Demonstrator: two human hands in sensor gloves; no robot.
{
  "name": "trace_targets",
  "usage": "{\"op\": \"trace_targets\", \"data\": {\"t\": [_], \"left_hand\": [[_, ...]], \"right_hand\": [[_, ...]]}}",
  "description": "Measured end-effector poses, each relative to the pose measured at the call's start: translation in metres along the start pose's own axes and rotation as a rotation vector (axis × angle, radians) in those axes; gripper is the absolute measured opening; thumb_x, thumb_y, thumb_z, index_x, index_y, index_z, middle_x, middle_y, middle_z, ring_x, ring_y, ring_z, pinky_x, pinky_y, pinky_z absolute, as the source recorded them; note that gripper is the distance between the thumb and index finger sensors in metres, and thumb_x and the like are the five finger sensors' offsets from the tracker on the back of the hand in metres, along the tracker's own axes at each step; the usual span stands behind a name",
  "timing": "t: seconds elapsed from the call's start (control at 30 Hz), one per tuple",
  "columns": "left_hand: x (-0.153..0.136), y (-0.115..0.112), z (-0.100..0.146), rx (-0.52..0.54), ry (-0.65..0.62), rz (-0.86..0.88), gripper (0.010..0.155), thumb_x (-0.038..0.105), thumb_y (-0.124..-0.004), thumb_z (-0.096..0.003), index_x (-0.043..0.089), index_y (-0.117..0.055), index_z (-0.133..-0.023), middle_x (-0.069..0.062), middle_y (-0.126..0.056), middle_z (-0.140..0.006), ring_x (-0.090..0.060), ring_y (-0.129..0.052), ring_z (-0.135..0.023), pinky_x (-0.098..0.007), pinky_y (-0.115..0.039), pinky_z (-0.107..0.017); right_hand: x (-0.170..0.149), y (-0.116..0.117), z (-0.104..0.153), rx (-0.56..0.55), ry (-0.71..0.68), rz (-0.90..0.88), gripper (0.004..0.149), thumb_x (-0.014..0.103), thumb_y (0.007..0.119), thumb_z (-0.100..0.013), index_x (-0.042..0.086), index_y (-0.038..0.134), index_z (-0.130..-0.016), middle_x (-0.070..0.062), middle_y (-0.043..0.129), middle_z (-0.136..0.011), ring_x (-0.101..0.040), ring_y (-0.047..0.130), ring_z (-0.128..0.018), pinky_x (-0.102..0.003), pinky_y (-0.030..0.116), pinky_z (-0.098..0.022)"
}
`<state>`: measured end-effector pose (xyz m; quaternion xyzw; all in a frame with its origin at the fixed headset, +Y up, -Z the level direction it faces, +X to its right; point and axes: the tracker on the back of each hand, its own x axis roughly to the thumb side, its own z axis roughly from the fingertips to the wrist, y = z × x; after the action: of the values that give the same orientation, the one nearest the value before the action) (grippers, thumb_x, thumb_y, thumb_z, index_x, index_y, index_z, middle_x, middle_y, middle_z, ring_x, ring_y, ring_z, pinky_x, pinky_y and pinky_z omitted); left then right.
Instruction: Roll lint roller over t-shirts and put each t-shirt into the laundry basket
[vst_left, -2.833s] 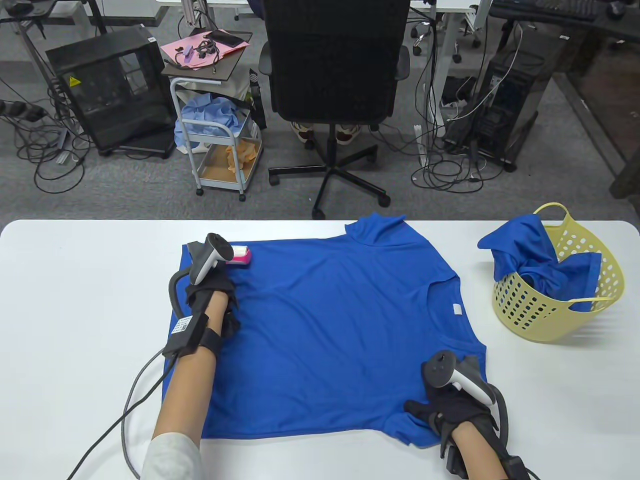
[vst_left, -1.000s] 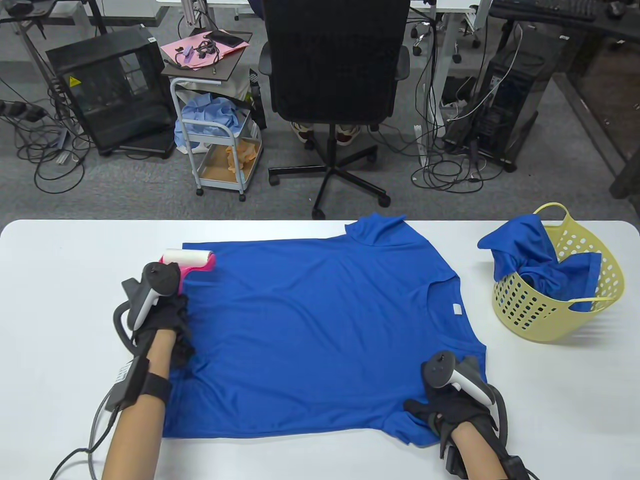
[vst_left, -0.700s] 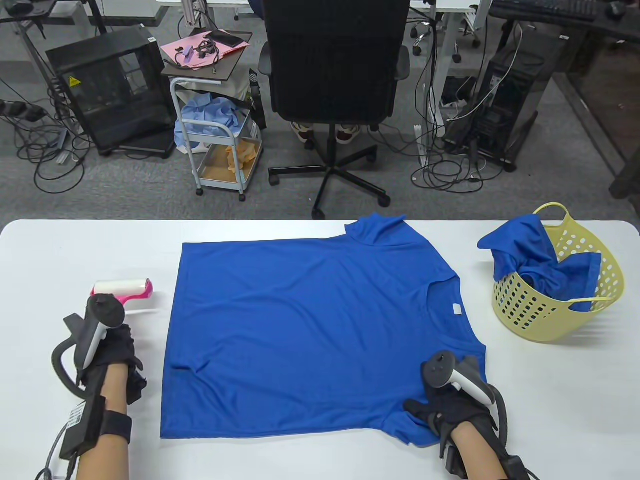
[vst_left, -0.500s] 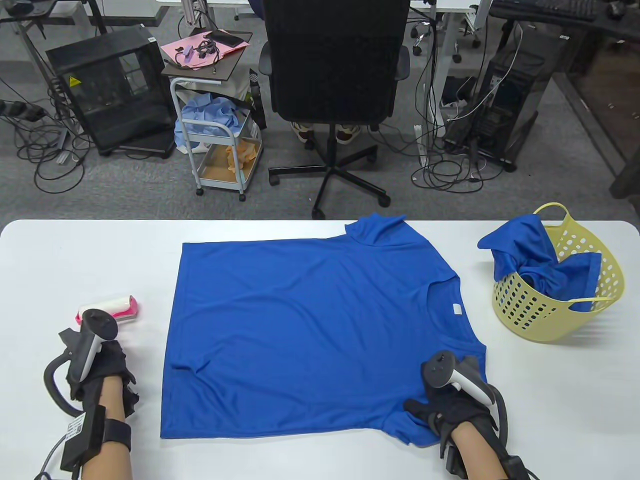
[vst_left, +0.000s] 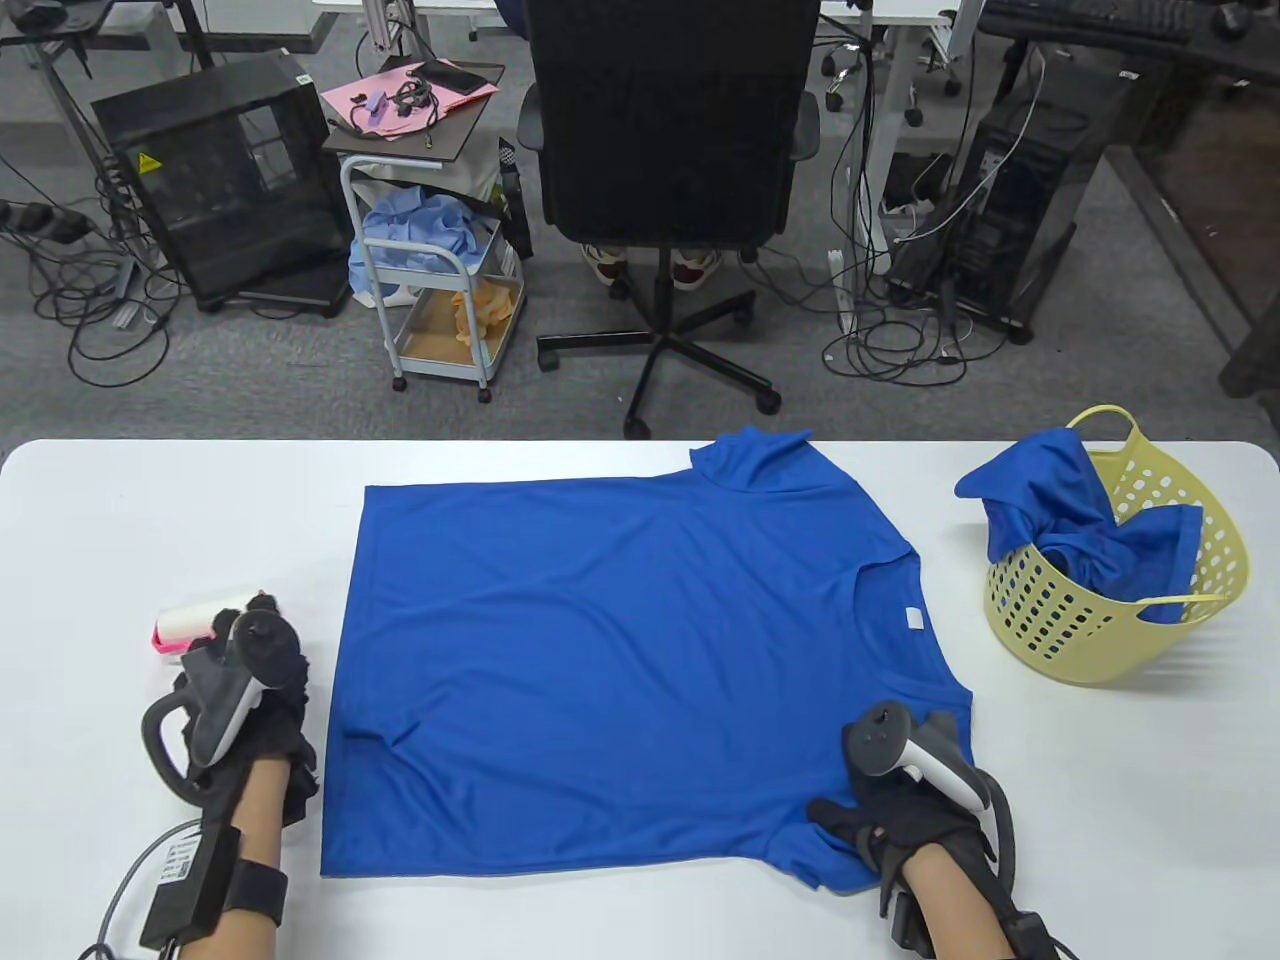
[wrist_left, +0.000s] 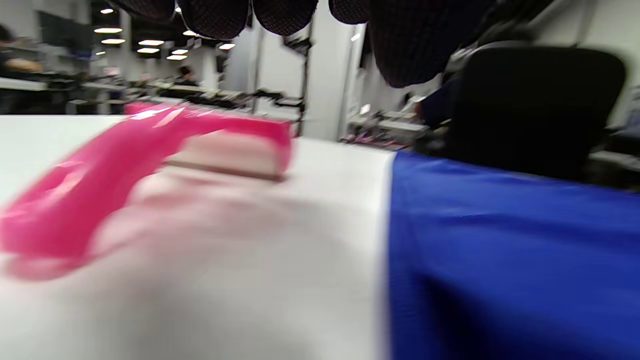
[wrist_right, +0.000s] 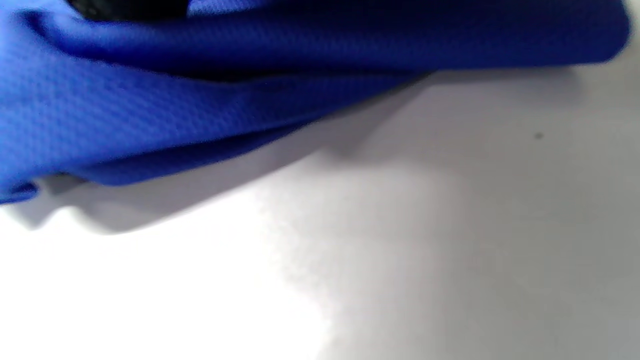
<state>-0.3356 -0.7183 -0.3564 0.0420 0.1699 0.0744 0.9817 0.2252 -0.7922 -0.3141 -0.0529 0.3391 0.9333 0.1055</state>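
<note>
A blue t-shirt (vst_left: 620, 660) lies spread flat on the white table (vst_left: 150, 520). The pink lint roller (vst_left: 185, 625) lies on the table just left of the shirt. In the left wrist view the roller (wrist_left: 100, 170) rests on the tabletop beside the shirt's edge (wrist_left: 500, 250), and my fingers (wrist_left: 285, 10) hang above without touching it. My left hand (vst_left: 265, 605) hovers between roller and shirt, holding nothing. My right hand (vst_left: 850, 815) rests with spread fingers on the shirt's near right sleeve. A yellow laundry basket (vst_left: 1215, 590) at the right holds another blue t-shirt (vst_left: 1060, 520).
Beyond the table's far edge stand a black office chair (vst_left: 665, 130), a white trolley (vst_left: 440, 290) and computer towers with cables on the floor. The basket stands near the table's right edge.
My left hand took the roller off the shirt to the left, laid it on the table and let go, then shifted right. The right hand has stayed on the sleeve.
</note>
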Motion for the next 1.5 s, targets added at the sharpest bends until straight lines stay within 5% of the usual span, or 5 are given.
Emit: {"op": "trace_targets", "data": {"t": [0.37,0.63,0.9,1.27,1.5], "left_hand": [[0.091,-0.006,0.081,0.058,-0.333,0.042,0.078,0.052,-0.08,-0.0496,0.03,-0.039,-0.112,-0.003,-0.044,-0.118,-0.038,-0.041,-0.112,-0.061,-0.037,-0.074],[0.095,-0.016,0.089,0.029,-0.368,-0.033,0.079,0.054,-0.08,-0.0488,0.027,-0.041,-0.112,-0.004,-0.051,-0.117,-0.036,-0.047,-0.111,-0.059,-0.038,-0.074],[0.097,-0.014,0.091,0.013,-0.384,-0.016,0.08,0.056,-0.079,-0.0486,0.025,-0.042,-0.113,-0.006,-0.052,-0.117,-0.036,-0.048,-0.111,-0.057,-0.038,-0.075],[0.091,-0.014,0.088,-0.028,-0.365,0.009,0.081,0.055,-0.079,-0.0488,0.024,-0.041,-0.113,-0.006,-0.05,-0.117,-0.036,-0.047,-0.111,-0.056,-0.037,-0.075],[0.088,-0.014,0.087,-0.043,-0.353,0.018,0.08,0.055,-0.079,-0.0493,0.024,-0.041,-0.113,-0.007,-0.05,-0.117,-0.036,-0.046,-0.111,-0.056,-0.037,-0.075]], "right_hand": [[0.0,0.0,0.0,0.0,0.003,0.001,0.085,0.063,0.056,-0.049,0.029,0.001,-0.103,-0.016,-0.014,-0.107,-0.048,-0.008,-0.093,-0.071,0.011,-0.063],[0.005,-0.003,0.004,-0.053,0.008,0.019,0.084,0.063,0.057,-0.05,0.027,0.005,-0.104,-0.016,-0.008,-0.109,-0.048,-0.001,-0.096,-0.07,0.015,-0.065],[0.061,-0.033,0.015,-0.34,-0.104,-0.04,0.084,0.063,0.061,-0.049,0.032,0.008,-0.106,-0.01,-0.005,-0.113,-0.042,0.002,-0.101,-0.066,0.021,-0.071],[0.186,-0.052,-0.071,-0.299,-0.106,-0.049,0.091,0.065,0.064,-0.046,0.026,0.006,-0.104,-0.015,-0.003,-0.111,-0.044,0.009,-0.1,-0.063,0.029,-0.071],[0.217,-0.043,-0.099,-0.194,0.032,-0.042,0.099,0.064,0.068,-0.042,0.017,0.008,-0.104,-0.021,0.007,-0.111,-0.048,0.013,-0.097,-0.07,0.027,-0.063]]}}
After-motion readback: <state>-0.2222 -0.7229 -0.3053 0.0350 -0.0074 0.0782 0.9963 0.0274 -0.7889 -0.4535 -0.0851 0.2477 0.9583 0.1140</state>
